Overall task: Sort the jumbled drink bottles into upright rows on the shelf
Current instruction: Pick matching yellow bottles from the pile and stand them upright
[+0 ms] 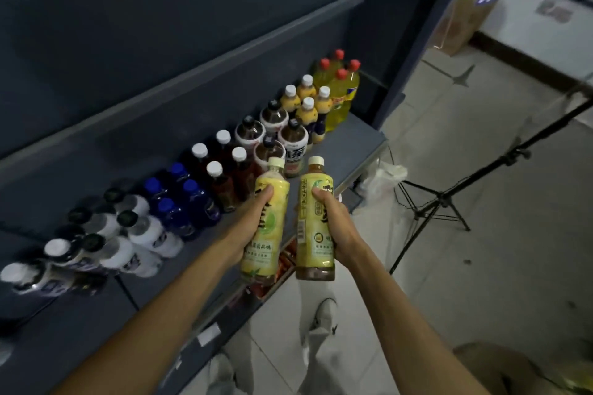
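Dark grey shelf (353, 144) already holds sorted rows, so both hands, left (253, 221) and right (333, 221), each grip a yellow-labelled plastic tea bottle, left one (268, 228) and right one (316, 221), upright at frame centre, ready for placing.

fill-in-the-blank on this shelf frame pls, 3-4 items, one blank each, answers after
1. Each of the hands holds one ____-labelled bottle: left hand, right hand.
2. The blue bottles have ____ caps.
3. The bottles at the far right end of the shelf have ____ caps.
4. On the floor to the right stands a black ____.

Answers: yellow; blue; red; tripod
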